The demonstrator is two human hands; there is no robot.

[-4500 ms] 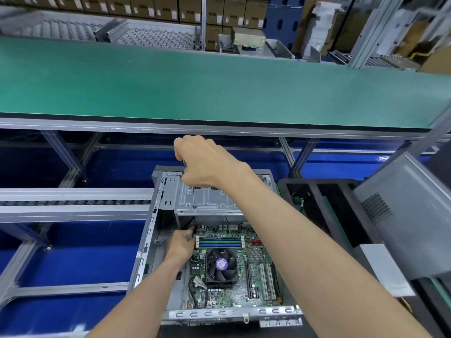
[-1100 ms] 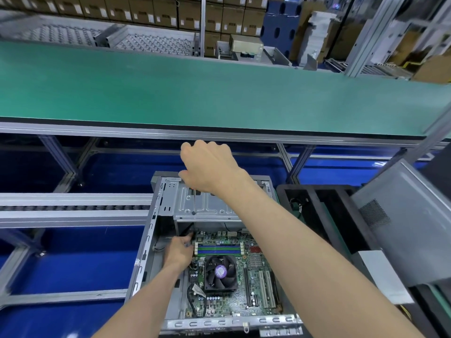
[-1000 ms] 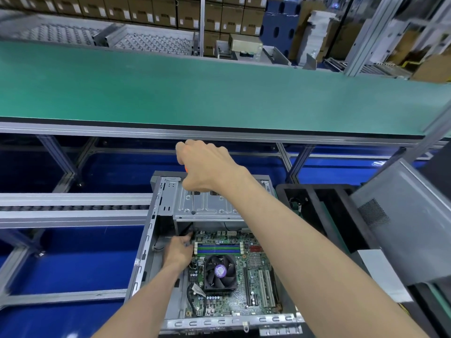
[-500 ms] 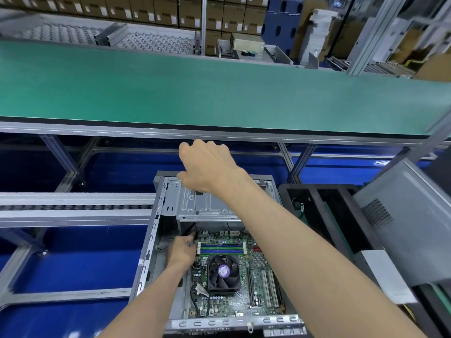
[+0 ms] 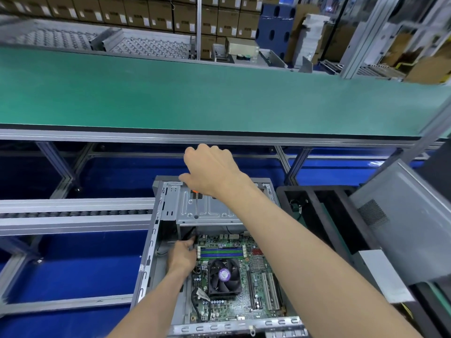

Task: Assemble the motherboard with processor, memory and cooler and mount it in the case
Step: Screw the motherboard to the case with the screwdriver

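Observation:
The open grey case [image 5: 148, 259] lies flat with the green motherboard [image 5: 244, 301] inside, its black cooler fan [image 5: 224, 276] and memory slots [image 5: 220, 252] in view. My right hand [image 5: 211, 170] hovers above the metal drive cage [image 5: 210, 208] and grips a screwdriver [image 5: 196, 198] from the top. Only a bit of orange handle and the thin shaft show below the fist. My left hand [image 5: 181, 258] reaches inside the case and pinches a black part [image 5: 189, 234] at the board's far left corner, under the cage's edge.
A long green conveyor belt [image 5: 219, 98] runs across behind the case. A black foam tray [image 5: 317, 215] and a grey side panel [image 5: 402, 223] stand to the right. Roller rails [image 5: 73, 213] over a blue floor lie to the left.
My right hand has shifted and turned slightly on the screwdriver handle while staying over the drive cage. My left hand has stayed at the board's corner.

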